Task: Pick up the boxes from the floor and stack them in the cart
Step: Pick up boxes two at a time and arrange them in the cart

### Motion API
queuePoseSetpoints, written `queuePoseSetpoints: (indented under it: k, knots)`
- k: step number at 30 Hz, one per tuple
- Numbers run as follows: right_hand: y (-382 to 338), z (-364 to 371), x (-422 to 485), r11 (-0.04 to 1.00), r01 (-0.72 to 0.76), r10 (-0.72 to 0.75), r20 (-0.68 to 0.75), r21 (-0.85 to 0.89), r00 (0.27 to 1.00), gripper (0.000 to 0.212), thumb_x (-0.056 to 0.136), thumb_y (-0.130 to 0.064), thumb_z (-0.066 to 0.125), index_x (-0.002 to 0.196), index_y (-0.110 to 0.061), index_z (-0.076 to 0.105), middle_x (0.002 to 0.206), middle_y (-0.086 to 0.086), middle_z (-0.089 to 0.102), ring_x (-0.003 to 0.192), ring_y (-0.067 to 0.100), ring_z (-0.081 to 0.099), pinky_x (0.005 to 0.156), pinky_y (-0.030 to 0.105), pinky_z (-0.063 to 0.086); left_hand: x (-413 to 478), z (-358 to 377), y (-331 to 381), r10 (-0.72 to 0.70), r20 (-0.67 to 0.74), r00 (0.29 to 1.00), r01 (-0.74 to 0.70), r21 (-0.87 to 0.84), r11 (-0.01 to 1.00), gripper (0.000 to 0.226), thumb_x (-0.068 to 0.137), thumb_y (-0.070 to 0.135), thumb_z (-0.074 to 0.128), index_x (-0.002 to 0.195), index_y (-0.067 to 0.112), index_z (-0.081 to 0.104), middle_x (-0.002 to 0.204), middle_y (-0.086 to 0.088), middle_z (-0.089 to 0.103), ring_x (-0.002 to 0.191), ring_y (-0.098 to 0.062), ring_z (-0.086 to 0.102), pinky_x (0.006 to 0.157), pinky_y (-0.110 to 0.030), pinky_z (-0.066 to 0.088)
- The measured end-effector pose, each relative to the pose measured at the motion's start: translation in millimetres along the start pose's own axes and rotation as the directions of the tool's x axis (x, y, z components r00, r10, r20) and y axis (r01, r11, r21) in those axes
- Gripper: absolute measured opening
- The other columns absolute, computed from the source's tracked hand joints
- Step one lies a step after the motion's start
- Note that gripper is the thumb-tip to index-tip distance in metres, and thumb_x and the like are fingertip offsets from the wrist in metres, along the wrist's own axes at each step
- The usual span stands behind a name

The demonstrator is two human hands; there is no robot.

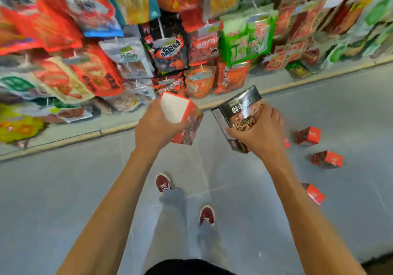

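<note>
Above the grey tiled floor (63, 189), your left hand (155, 125) is wrapped around a red box (185, 113) with a white panel facing up, fingers closed on its side. Your right hand (259, 132) is clamped on a black box (238, 111) printed with a food picture, tilted, just beside the red one but apart from it. Three more red boxes lie on the floor to your right: one (309, 135) nearest the shelf, one (327, 158) below it, and one (315, 194) partly behind your right forearm. Hanging snack bags (170, 47) fill the blurred shelving ahead. Your dark red shoes (163, 182) stand on the tiles below your arms.
</note>
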State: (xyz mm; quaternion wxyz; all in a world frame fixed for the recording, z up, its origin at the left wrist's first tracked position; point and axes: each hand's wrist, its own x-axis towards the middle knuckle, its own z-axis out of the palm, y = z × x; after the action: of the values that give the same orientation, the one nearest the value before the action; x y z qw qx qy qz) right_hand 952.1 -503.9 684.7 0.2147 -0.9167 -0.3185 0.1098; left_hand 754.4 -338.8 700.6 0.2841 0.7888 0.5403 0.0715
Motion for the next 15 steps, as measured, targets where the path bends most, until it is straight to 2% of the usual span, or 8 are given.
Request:
queuePoseSetpoints:
  k: [3,7,10,13,15]
  knots:
    - [-49,4,-19,0.988,0.151,-0.153,0.054,0.031,0.987,0.11,0.048,-0.066,0.08,0.13,-0.003,0.043,0.125,0.018,0.052,0.12,0.035,0.043,0.101,0.044,0.037,-43,-43,-38,-0.119,-0.141,0.983,0.113,-0.045,0.993,0.089,0.057,0.074,0.07,0.13,0.03,0.044,0.124,0.002,0.06,0.115,-0.025,0.057,0.08,-0.037,0.045]
    - [-124,10,-53,0.935,0.351,-0.355,0.104,0.061,0.929,0.112,0.047,-0.066,0.08,0.133,-0.007,0.04,0.127,0.015,0.048,0.119,0.034,0.041,0.1,0.045,0.037,-104,-98,-94,-0.281,-0.277,0.919,0.247,-0.152,0.957,0.085,0.056,0.073,0.071,0.128,0.036,0.044,0.126,0.008,0.06,0.117,-0.022,0.056,0.082,-0.037,0.047]
    - [-188,23,-89,0.866,0.488,-0.5,0.154,0.113,0.852,0.111,0.047,-0.07,0.078,0.133,-0.011,0.039,0.129,0.013,0.047,0.121,0.033,0.04,0.101,0.045,0.038,-154,-137,-149,-0.429,-0.362,0.828,0.361,-0.241,0.901,0.08,0.06,0.071,0.072,0.127,0.037,0.044,0.124,0.008,0.06,0.115,-0.023,0.056,0.075,-0.033,0.04]
    - [-254,39,-138,0.775,0.607,-0.632,0.219,0.173,0.744,0.104,0.049,-0.07,0.077,0.13,-0.017,0.041,0.126,0.007,0.046,0.12,0.028,0.04,0.095,0.037,0.037,-210,-173,-210,-0.509,-0.454,0.731,0.392,-0.33,0.859,0.079,0.054,0.08,0.066,0.118,0.038,0.046,0.113,0.01,0.062,0.107,-0.021,0.059,0.074,-0.035,0.046]
    - [-298,53,-180,0.722,0.654,-0.691,0.255,0.225,0.676,0.1,0.051,-0.067,0.079,0.131,-0.021,0.04,0.126,0.004,0.044,0.12,0.025,0.038,0.092,0.038,0.036,-250,-198,-252,-0.558,-0.492,0.668,0.427,-0.361,0.829,0.074,0.055,0.08,0.064,0.113,0.038,0.045,0.108,0.01,0.06,0.102,-0.021,0.058,0.071,-0.035,0.045]
